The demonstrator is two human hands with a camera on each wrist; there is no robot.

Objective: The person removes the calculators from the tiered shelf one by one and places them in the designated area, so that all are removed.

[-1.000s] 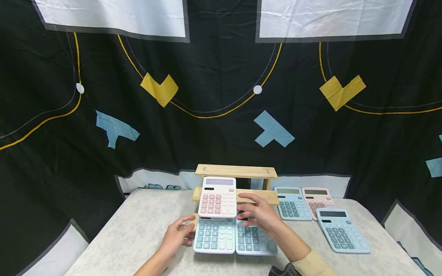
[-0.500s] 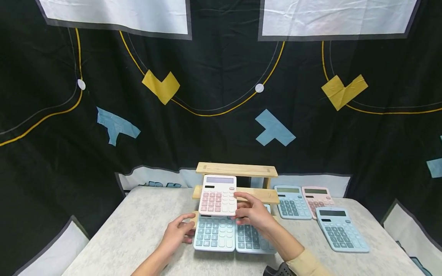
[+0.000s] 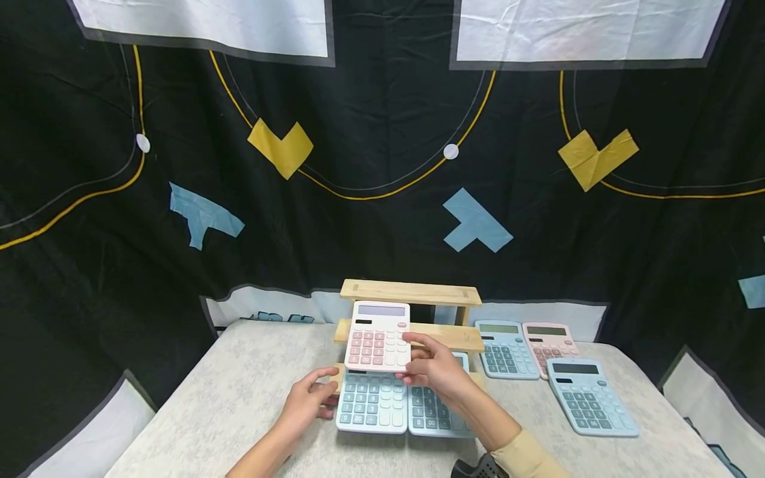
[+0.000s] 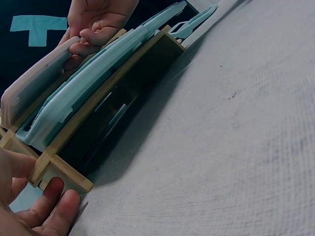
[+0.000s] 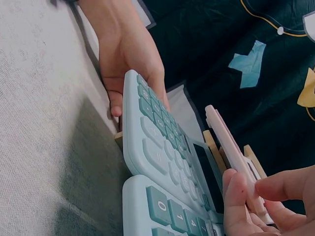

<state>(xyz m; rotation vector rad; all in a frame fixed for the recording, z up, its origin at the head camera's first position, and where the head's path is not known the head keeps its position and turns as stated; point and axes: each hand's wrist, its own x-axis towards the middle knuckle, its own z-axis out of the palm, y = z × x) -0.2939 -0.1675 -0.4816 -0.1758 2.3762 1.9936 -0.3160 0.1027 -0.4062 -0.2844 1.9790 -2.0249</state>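
Note:
A white calculator with pink keys [image 3: 378, 335] leans on the middle tier of a tiered wooden rack [image 3: 412, 292]. My right hand [image 3: 439, 373] pinches this calculator at its lower right edge, thumb on its face and fingers behind, as the right wrist view shows. Below it, two blue calculators stand side by side on the lowest tier, the left one [image 3: 372, 406] and the right one [image 3: 431, 419], partly covered by my right hand. With thumb and fingers, my left hand [image 3: 303, 405] grips the rack's left end, where the wooden bar [image 4: 71, 174] shows in the left wrist view.
To the right of the rack lie a blue calculator [image 3: 508, 352], a pink calculator [image 3: 550, 342] and, nearer, another blue calculator [image 3: 592, 398]. They rest on the grey table [image 3: 251, 372]. A black curtain [image 3: 382, 245] hangs behind it.
My right hand has moved left from beside the white and pink calculator, and its fingers have taken hold of the edge. The left hand keeps its place at the rack.

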